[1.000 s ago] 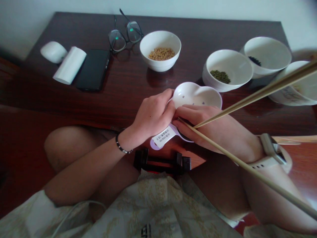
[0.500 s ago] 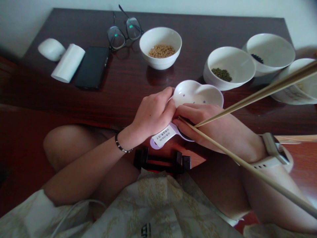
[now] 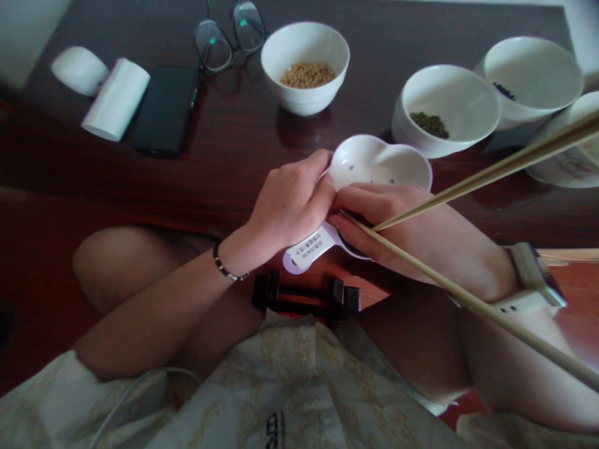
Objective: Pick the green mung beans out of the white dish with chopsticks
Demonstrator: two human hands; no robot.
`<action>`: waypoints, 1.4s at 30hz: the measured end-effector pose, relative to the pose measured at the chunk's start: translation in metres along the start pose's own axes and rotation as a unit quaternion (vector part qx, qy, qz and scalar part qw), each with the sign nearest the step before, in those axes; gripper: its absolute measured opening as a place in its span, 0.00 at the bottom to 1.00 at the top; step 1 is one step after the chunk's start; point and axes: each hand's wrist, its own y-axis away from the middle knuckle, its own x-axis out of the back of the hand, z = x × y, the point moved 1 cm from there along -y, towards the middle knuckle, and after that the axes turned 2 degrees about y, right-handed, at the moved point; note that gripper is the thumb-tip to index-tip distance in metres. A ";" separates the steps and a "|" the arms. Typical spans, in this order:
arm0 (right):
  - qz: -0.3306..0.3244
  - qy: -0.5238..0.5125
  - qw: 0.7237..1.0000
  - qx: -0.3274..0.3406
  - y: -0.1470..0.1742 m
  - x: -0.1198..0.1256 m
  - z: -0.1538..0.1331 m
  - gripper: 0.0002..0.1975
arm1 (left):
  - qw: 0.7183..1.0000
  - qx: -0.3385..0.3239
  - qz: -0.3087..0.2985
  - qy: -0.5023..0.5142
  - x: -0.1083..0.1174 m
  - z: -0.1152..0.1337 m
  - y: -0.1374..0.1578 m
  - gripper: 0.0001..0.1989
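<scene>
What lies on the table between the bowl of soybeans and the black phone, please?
In the head view, a pair of glasses lies between the bowl of soybeans and the black phone, towards the table's far edge; otherwise bare dark wood.

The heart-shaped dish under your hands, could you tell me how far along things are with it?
Done: the heart-shaped dish looks nearly empty. In hand: the left hand grips the labelled lilac handle; the right hand holds chopsticks. Left: beans sit sorted in three bowls, such as the soybean bowl.

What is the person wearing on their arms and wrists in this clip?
Both forearms are bare. The left wrist carries a thin dark beaded bracelet. The right wrist carries a smartwatch with a pale band and rectangular case. Pale patterned clothing shows below.
</scene>
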 end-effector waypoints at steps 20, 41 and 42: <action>-0.020 0.029 0.999 -0.002 0.000 0.005 -0.001 0.11 | 1.000 -0.001 0.010 0.008 0.003 0.006 -0.003 0.11; -0.005 0.032 0.999 -0.001 0.001 0.004 0.000 0.12 | 1.000 -0.008 0.009 0.019 0.003 0.007 -0.003 0.14; 0.002 0.041 0.999 0.001 0.001 0.004 0.001 0.13 | 1.000 -0.010 0.007 0.019 0.003 0.007 -0.003 0.14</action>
